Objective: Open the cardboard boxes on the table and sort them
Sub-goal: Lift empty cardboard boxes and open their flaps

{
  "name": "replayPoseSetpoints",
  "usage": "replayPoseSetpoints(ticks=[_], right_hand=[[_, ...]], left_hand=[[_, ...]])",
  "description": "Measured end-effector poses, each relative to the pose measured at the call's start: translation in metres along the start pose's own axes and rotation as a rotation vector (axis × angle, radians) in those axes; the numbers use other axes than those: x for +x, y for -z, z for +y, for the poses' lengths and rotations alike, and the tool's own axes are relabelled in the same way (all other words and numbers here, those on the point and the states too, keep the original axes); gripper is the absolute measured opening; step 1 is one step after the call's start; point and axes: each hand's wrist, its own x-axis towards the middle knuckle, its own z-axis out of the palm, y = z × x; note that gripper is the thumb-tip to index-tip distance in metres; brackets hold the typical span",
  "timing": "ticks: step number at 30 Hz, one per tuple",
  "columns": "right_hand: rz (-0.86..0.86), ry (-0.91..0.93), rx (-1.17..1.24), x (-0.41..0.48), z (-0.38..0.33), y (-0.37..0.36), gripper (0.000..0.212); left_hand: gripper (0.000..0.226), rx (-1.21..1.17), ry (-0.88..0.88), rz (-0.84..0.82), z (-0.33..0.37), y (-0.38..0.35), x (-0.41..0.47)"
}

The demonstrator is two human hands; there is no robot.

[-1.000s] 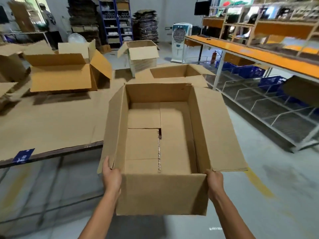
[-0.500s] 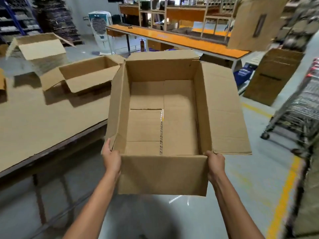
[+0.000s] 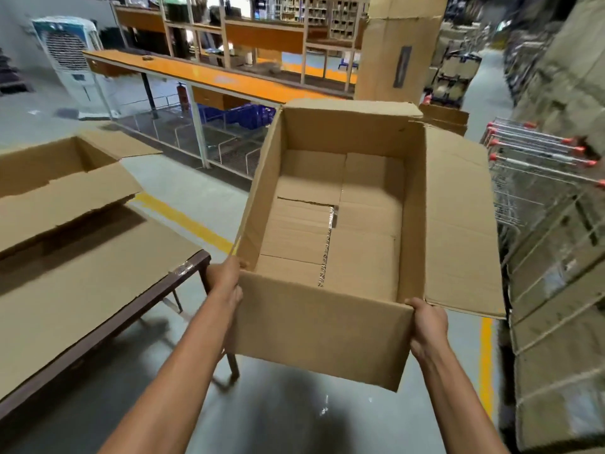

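I hold an opened, empty cardboard box [image 3: 320, 326] in the air in front of me, above the grey floor and to the right of the table. Its flaps stand open, and the right flap hangs outward. My left hand [image 3: 226, 280] grips the near left corner. My right hand [image 3: 427, 326] grips the near right corner. The table [image 3: 82, 290], covered with cardboard sheet, lies at my left. A second opened box [image 3: 55, 185] rests on it at the far left.
Stacked bundles of flat cardboard [image 3: 556, 290] fill the right side. Shopping trolleys [image 3: 537, 158] stand behind the held box. An orange-topped bench [image 3: 209, 77] with blue crates beneath crosses the back, with an air cooler [image 3: 68, 57] far left. Yellow floor lines mark the aisle.
I have turned to the right while carrying the box. The table has slid to the left edge of view, and the cardboard stacks and trolleys have come in on the right. Both hands keep their grip.
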Motion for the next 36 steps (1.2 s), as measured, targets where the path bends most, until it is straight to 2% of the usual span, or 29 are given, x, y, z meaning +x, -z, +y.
replayPoseSetpoints(ticks=[2, 7, 10, 14, 17, 22, 25, 26, 28, 32, 36], right_hand=[[0.035, 0.015, 0.033, 0.017, -0.013, -0.018, 0.016], [0.094, 0.027, 0.072, 0.056, -0.034, -0.058, 0.017], [0.120, 0.045, 0.070, 0.089, -0.045, -0.082, 0.016], [0.113, 0.039, 0.041, 0.145, -0.061, -0.117, 0.020], [0.090, 0.034, 0.009, 0.200, -0.075, -0.150, 0.012], [-0.006, 0.018, -0.078, 0.293, -0.107, -0.221, 0.015], [-0.071, 0.032, -0.149, 0.339, -0.130, -0.269, 0.012], [-0.091, 0.042, -0.169, 0.356, -0.139, -0.287, 0.011], [-0.127, 0.053, -0.217, 0.387, -0.152, -0.324, 0.009], [-0.160, 0.050, -0.316, 0.428, -0.163, -0.398, 0.012], [-0.239, 0.025, -0.385, 0.456, -0.160, -0.482, 0.011]], left_hand=[[0.013, 0.014, 0.041, -0.054, 0.013, -0.026, 0.023], [0.014, 0.034, 0.125, -0.089, 0.022, -0.079, 0.081], [0.032, 0.045, 0.219, -0.200, 0.022, -0.106, 0.126], [0.065, 0.068, 0.212, -0.251, 0.014, -0.150, 0.197], [0.062, 0.039, 0.208, -0.267, 0.027, -0.189, 0.225], [0.043, 0.034, 0.096, -0.188, 0.056, -0.249, 0.264], [0.016, 0.095, 0.065, -0.212, 0.069, -0.276, 0.301], [0.013, 0.115, 0.044, -0.226, 0.071, -0.284, 0.315], [0.023, 0.151, 0.005, -0.225, 0.078, -0.299, 0.336], [0.032, 0.177, -0.113, -0.122, 0.096, -0.309, 0.365], [0.033, 0.157, -0.098, 0.006, 0.115, -0.307, 0.420]])
